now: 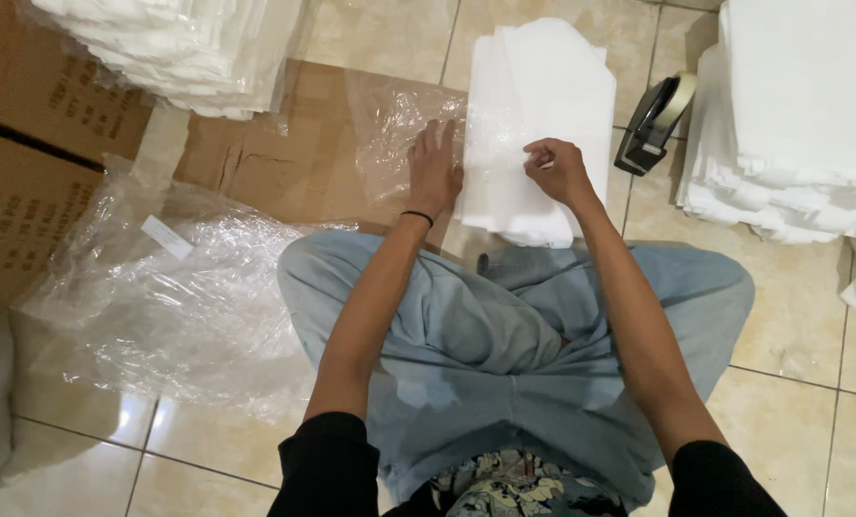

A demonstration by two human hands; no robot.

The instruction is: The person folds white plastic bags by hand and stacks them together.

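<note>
Posture: person sits cross-legged on the beige tiled floor [792,316], light blue trousers, work laid just ahead of the knees so both arms reach it without leaning.
Left hand: left hand [434,170] lies flat, fingers spread, on the clear plastic bag [399,124]; grips nothing, looks like it pins the film so it can't slide.
Right hand: right hand [554,168] curled over the folded white cloth stack [543,124], thumb and forefinger pinched together at the film edge; whether they hold film or cloth, cannot tell.
Work piece: cloth stack sits on the floor between the hands, its left part under the bag's film, right part bare; seems partway sleeved.
Base: flattened brown cardboard sheet [284,163] under the bag's left part, likely keeping it off the tiles.
Tape: black tape dispenser [650,123] just right of the stack, within reach of the right hand.
Supply: more folded white cloth piled at far right [792,115] and top left [179,48], well apart from the hands.
Spares: loose heap of clear plastic bags [160,287] beside the left knee.
Boxes: brown cardboard cartons [26,144] at far left.
</note>
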